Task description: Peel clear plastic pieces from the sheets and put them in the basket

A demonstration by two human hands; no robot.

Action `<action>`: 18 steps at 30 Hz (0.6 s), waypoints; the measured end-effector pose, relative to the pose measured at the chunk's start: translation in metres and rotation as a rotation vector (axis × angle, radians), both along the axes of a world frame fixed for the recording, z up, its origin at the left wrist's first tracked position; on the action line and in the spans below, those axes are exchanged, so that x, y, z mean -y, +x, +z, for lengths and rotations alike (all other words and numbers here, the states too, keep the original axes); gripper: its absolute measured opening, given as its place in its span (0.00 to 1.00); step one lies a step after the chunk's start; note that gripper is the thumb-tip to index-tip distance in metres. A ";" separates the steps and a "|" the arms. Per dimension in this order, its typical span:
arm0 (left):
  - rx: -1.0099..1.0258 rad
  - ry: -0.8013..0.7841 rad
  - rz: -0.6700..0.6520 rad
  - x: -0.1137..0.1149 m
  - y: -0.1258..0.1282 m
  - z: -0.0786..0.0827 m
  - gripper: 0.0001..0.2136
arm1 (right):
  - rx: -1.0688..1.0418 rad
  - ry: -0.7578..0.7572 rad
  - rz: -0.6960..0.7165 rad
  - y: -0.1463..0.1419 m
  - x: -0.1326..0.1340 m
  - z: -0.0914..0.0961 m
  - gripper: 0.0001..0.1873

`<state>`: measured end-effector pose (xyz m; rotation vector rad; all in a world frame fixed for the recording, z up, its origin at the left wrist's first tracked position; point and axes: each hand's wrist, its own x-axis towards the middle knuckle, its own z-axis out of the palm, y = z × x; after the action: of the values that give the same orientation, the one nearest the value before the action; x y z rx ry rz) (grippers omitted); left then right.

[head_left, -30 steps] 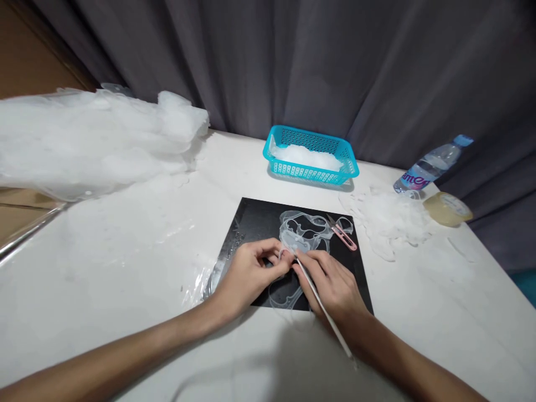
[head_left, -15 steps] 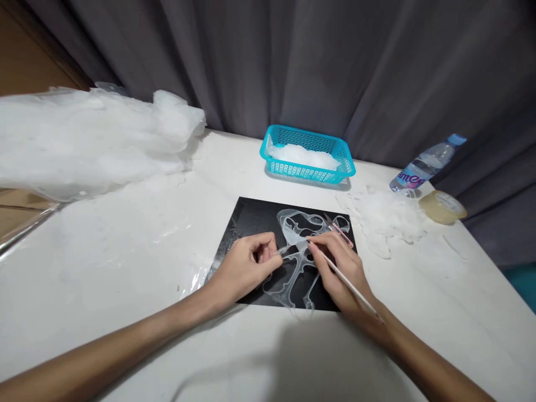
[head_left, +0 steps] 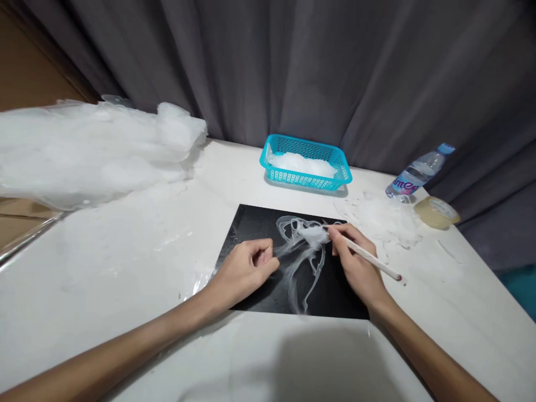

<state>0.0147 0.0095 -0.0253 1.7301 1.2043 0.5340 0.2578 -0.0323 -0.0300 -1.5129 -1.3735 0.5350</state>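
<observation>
On the table lies a black board point(head_left: 259, 220) with a thin, translucent white cut-out sheet point(head_left: 316, 234) over its middle, partly smeared by motion. At the left of the sheet, my left hand point(head_left: 247, 268) is closed in a pinch, its fingertips at the end of the sheet's pale strands. To the right, my right hand point(head_left: 355, 259) grips a slim white stick point(head_left: 372, 258) like a pen, with a reddish mark at its rear end. The stick's front tip is at the sheet and hard to make out. Scissors are mostly hidden behind my right hand.
A blue basket point(head_left: 307, 181) with white material stands at the back. Piled white sheets point(head_left: 96, 151) fill the left side. At the right are white scraps point(head_left: 381, 220), a water bottle point(head_left: 421, 170) and a tape roll point(head_left: 436, 212). A grey curtain point(head_left: 234, 67) hangs behind.
My right hand has moved right with the stick, and the sheet's middle has shifted right and bunched up. My left hand stays in nearly the same place. The view has tilted slightly.
</observation>
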 end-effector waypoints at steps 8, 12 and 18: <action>0.098 -0.132 -0.092 -0.007 -0.003 0.016 0.17 | -0.004 0.036 0.180 -0.006 0.005 0.008 0.10; 0.052 -0.006 -0.031 -0.008 -0.001 0.007 0.20 | 0.042 0.040 0.333 -0.020 0.015 0.009 0.08; 0.041 0.205 -0.013 -0.013 -0.005 -0.003 0.19 | 0.091 0.026 0.476 -0.018 0.019 0.009 0.07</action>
<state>0.0101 0.0222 -0.0285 1.8874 1.1413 0.7021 0.2401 -0.0517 -0.0207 -1.1981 -1.8173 0.7426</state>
